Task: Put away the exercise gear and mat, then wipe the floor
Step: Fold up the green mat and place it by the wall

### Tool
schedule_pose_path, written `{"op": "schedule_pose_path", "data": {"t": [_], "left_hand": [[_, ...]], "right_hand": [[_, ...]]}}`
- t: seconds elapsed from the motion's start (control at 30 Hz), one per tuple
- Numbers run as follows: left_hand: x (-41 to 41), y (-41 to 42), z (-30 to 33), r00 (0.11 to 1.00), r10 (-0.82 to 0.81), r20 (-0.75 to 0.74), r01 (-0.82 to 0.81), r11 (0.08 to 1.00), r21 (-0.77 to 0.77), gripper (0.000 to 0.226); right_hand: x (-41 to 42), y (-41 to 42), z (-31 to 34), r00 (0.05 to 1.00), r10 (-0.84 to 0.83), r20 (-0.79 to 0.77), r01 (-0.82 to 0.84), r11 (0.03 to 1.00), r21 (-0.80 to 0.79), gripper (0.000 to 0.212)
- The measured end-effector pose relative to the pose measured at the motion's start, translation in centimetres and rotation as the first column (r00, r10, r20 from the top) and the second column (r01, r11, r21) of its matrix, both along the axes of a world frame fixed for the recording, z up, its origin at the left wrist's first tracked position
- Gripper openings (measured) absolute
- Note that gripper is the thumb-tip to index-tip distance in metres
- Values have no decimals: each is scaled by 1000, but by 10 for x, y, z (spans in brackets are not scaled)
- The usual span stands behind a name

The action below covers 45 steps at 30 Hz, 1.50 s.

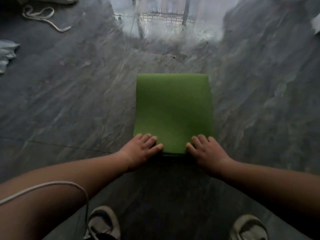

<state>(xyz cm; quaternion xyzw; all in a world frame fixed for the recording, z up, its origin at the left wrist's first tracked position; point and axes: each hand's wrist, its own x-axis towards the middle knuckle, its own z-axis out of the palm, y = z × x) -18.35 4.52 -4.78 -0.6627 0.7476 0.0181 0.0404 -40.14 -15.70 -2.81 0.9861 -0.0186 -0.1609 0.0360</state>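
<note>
the green mat (174, 111) lay flat on the grey marbled floor (69, 104), right in the middle of the view, its far edge square and its near edge down by the hands. and there they were, both hands on it: the left hand (141, 147) pressed on the near left corner, fingers spread and fairly straight, gripping nothing; the right hand (206, 149) did the same on the near right corner, fingers splayed flat over the mat. neither hand curled round anything, both simply pressed down. the near edge was hard to read: a dark band sat just under it between the two hands, and it could not be told whether that was a rolled part, a dark underside or plain shadow. the fingertips were a touch blurred. a white cord (52, 185) looped across the left forearm, cut off at the left border. two light shoes (103, 222) showed at the bottom, both cropped by the frame. far off at upper left a pale rope (45, 18) lay in loops on the floor, and a pale blue cloth (7, 54) was cut off at the left edge. the bright patch at the top was a washed-out reflection, its details hard to make out. no writing or brand could be read anywhere.
</note>
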Motion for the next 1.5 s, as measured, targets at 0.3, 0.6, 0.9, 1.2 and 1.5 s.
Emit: {"op": "schedule_pose_path", "data": {"t": [0.3, 0.6, 0.9, 1.2, 1.5], "left_hand": [[-16, -22, 5, 874, 458, -161, -458, 888, 44, 64], [-37, -43, -18, 790, 609, -71, -533, 739, 413, 67], [51, -104, 11, 563, 788, -249, -639, 606, 473, 105], [111, -155, 9, 640, 768, -18, -668, 567, 482, 104], [127, -184, -5, 601, 788, -132, -712, 603, 360, 89]], "right_hand": [[24, -35, 2, 871, -376, 315, 297, 915, 271, 61], [26, -34, -31, 896, -402, -186, 430, 892, 143, 86], [100, -108, 4, 778, -586, -226, 627, 714, 311, 107], [152, -143, -7, 799, -554, -233, 575, 818, 26, 99], [172, -159, -26, 805, -547, -230, 590, 779, 211, 102]]}}
